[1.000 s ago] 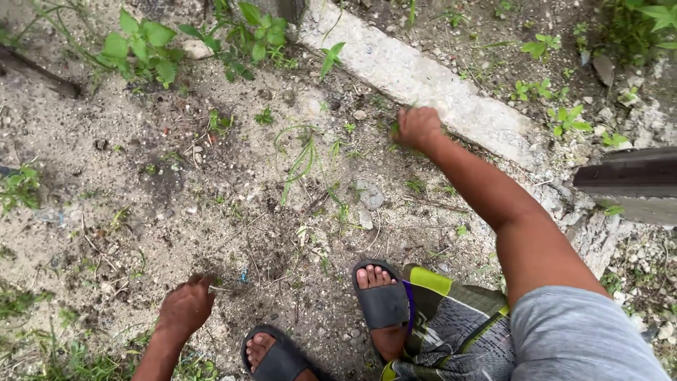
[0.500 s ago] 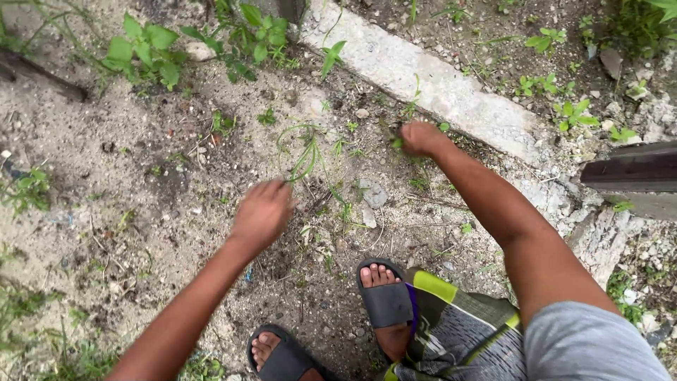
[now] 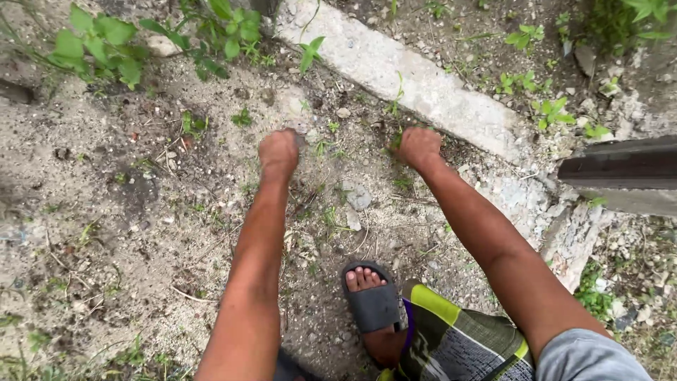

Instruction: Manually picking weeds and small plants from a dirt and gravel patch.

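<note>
Left hand: I saw my left hand [image 3: 279, 151] curled shut low on the sandy ground [image 3: 106, 212], gripping a grass tuft [image 3: 321, 147] that stuck out to its right.
Right hand: my right hand [image 3: 419, 145] was closed over a small weed [image 3: 395, 140] beside the concrete curb [image 3: 423, 88].
Nearer hand: each sat directly on its own plant.

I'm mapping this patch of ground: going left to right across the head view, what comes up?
Leafy green plant → left hand → flat grey stone → right hand → small seedlings → dark metal bar.
</note>
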